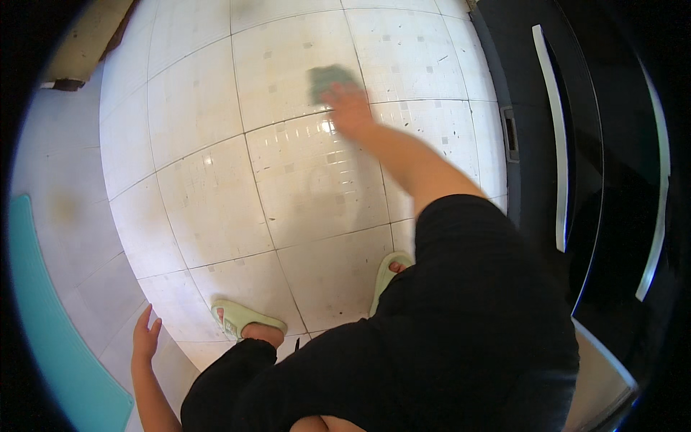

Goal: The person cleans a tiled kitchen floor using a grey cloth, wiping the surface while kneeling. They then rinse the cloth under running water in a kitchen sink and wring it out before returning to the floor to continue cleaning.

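A grey-green cloth (pixel 325 80) lies bunched against the white tiled floor (pixel 205 200), blurred by motion. My right hand (pixel 350 110) reaches far forward with its fingers pressed over the cloth's near side. The tiles around it are glossy, with wet-looking highlights and small dark specks. Off to the lower left hangs my left hand (pixel 146 335), holding nothing, thumb and fingers apart. It is beside my left leg, away from the cloth.
My feet in pale green slides (pixel 251 316) stand on the tiles. Along the right runs a glossy black cabinet front (pixel 586 135) with long silver handles (pixel 556 140). A turquoise panel (pixel 54 329) edges the left side. A brownish object (pixel 86 43) occupies the upper left.
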Tool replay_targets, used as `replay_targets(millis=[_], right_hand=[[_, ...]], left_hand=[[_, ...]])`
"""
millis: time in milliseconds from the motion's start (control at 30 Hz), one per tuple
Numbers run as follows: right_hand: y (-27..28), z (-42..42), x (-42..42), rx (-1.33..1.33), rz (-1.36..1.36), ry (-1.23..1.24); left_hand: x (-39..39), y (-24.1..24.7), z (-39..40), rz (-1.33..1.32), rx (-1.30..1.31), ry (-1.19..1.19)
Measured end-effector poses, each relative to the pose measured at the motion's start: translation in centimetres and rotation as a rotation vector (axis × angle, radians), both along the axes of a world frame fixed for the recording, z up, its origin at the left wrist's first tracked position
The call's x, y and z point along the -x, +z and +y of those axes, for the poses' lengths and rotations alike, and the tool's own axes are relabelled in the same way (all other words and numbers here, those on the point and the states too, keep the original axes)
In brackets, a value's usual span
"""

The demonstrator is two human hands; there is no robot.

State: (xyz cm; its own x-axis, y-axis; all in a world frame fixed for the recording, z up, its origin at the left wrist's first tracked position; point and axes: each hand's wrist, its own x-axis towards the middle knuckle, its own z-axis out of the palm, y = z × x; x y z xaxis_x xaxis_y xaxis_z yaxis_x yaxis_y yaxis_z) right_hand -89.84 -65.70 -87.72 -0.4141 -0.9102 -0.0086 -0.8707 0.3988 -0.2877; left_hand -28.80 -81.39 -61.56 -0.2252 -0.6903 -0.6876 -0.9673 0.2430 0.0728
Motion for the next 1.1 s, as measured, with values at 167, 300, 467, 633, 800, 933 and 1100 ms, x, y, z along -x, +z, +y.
replay_targets(millis=[167, 300, 467, 633, 800, 933, 1100], right_hand=[[-2.6, 17.1, 19.8, -0.302, 0.126, -0.517], [-6.3, 31.0, 24.0, -0.291, 0.133, -0.719], [-1.6, 23.6, 18.0, -0.366, 0.316, -0.524], [-0.4, 11.1, -1.0, 0.143, -0.289, 0.03], [-1.9, 13.4, -18.9, 0.108, -0.236, 0.984], [-3.8, 13.0, -17.3, 0.144, -0.359, 0.789], [-3.0, 11.9, 3.6, 0.148, 0.022, -0.097]], left_hand=[[5.4, 1.3, 2.6, 0.057, 0.004, -0.065], [14.7, -0.1, 6.1, 0.013, -0.113, -0.259], [22.6, 0.5, 10.3, -0.007, -0.233, -0.276], [25.4, -1.3, 11.2, -0.077, -0.183, -0.502], [30.9, -1.1, 12.9, 0.042, -0.18, -0.454], [30.9, -0.8, 14.1, 0.023, -0.191, -0.557], [30.3, -1.3, 13.7, -0.077, -0.177, -0.612]])
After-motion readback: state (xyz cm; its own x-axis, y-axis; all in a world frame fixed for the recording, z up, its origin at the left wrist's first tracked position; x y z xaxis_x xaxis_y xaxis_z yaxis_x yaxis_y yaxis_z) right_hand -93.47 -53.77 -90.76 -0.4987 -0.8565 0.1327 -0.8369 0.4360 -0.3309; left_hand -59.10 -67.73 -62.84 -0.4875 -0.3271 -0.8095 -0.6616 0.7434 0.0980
